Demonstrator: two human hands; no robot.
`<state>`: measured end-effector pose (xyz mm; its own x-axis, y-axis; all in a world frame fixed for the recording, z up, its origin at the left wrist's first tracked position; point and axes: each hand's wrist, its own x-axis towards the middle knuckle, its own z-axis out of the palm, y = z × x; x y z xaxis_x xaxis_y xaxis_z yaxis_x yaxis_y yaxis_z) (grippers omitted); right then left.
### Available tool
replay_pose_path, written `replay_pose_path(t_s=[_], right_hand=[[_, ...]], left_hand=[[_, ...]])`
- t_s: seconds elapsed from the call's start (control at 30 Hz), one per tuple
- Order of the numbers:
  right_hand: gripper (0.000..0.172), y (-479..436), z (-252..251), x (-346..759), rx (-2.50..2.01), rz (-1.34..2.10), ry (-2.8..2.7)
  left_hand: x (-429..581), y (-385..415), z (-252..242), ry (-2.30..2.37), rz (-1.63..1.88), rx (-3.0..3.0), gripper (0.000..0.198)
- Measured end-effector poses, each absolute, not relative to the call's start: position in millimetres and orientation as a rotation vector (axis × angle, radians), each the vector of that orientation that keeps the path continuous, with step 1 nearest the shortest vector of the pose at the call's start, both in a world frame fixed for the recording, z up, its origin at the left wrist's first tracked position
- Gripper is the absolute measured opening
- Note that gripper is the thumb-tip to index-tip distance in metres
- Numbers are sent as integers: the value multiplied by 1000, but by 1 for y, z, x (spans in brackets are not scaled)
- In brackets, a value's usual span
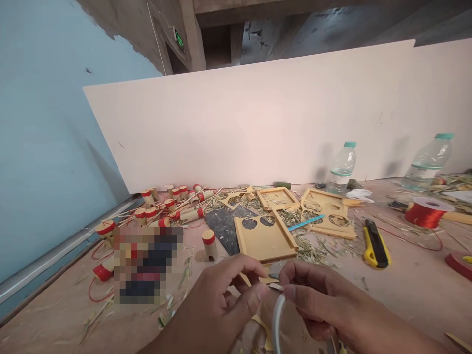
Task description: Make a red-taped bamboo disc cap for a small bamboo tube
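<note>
At the bottom middle, my right hand [319,300] is closed around a pale, ring-shaped roll of tape [277,324], seen nearly edge-on. A short light strip, apparently the tape's end [275,286], bridges the gap between the two hands. My left hand [232,297] has its thumb and forefinger curled at the strip's other side, seeming to pinch it. The fingers partly cover the contact. Just beyond the hands lies a tan wooden frame [265,241] with round holes. A small bamboo cylinder with a red-banded top [208,245] stands to the left of it.
Several red-banded bamboo cylinders [150,214] and thin sticks crowd the left. A yellow utility knife [376,246], a red thread spool [424,212] and red tape [459,263] are at right. Water bottles [341,169] stand before the white board [258,128]. Shavings litter the table.
</note>
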<state>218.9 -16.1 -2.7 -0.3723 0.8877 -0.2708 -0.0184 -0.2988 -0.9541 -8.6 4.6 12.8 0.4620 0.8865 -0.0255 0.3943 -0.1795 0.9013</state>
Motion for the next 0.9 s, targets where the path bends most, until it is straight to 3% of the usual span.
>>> replay_pose_path(t_s=[0.1,0.33,0.53,0.7,0.87,0.9], right_hand=[[35,-17,-5,219,-1208,1745,-1281],[44,-15,-3,218,-1182,1862,-1293],[35,-18,0,218,-1258,1812,-1376],[31,-16,-4,220,-1286,1670,-1432],[28,-11,-4,220,-1296,1657,-1413],[27,-9,-3,219,-1298,1674,-1408]], left_hand=[[-10,6,20,1102,640,1942,19],[-8,7,15,1093,583,1891,18],[-8,7,10,979,612,1721,17],[-12,9,15,1106,552,1543,36],[-17,8,7,1192,714,1670,24],[-18,7,4,1177,720,1709,29]])
